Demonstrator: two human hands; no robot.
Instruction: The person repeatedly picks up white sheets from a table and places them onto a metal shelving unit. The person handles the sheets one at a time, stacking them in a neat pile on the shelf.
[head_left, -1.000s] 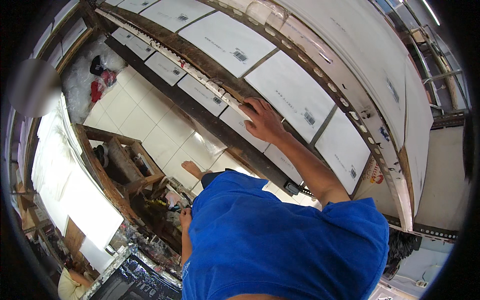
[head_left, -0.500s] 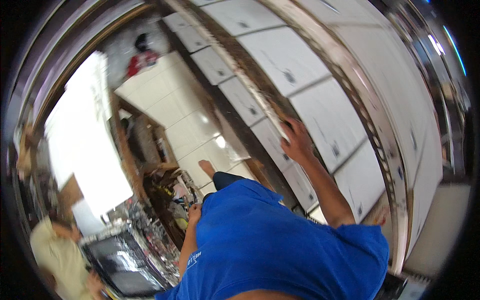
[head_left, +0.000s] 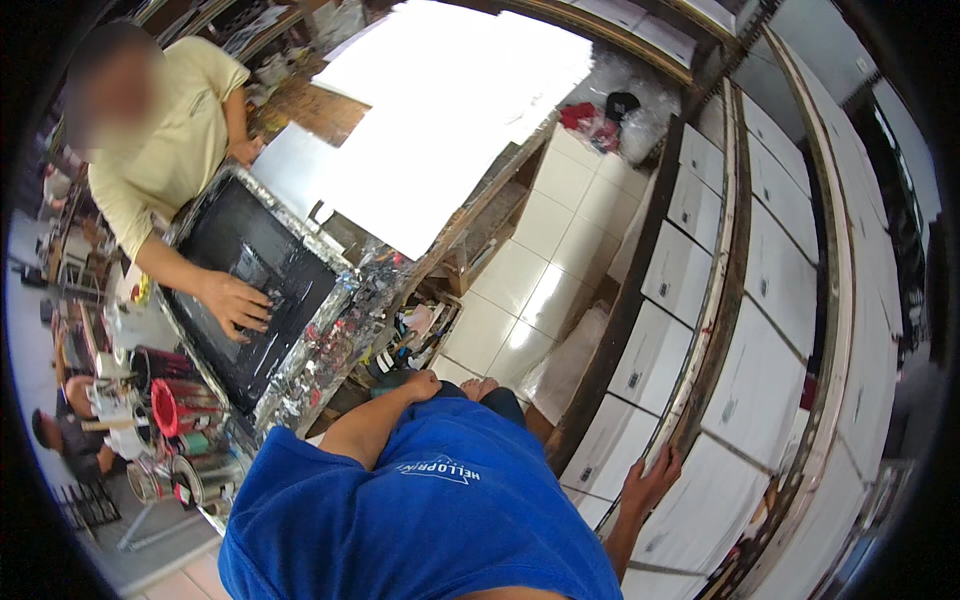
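Observation:
My right hand (head_left: 650,484) rests on a long wooden rail (head_left: 735,262), its fingers apart and nothing visible in them. White sheets, each with a small dark print, lie in rows on both sides of that rail: a nearer row (head_left: 650,350) and a farther row (head_left: 745,400). Beside my thigh, at the edge of my blue shirt, my left hand (head_left: 424,385) is closed, fingers curled. Whatever it may hold is hidden. Just beyond it, small bottles and other clutter (head_left: 405,345) sit on a low shelf under the worktable.
At left, a co-worker in a pale yellow shirt (head_left: 185,110) lays a hand on a dark framed screen (head_left: 205,250). White sheets (head_left: 420,130) cover much of the worktable. Cans and a red container (head_left: 185,408) crowd the lower left. A tiled floor aisle (head_left: 525,280) separates table and rack.
My view has swung left, bringing the co-worker and screen fully in. My right hand now touches the rail lower in the picture. My left hand stays near my thigh.

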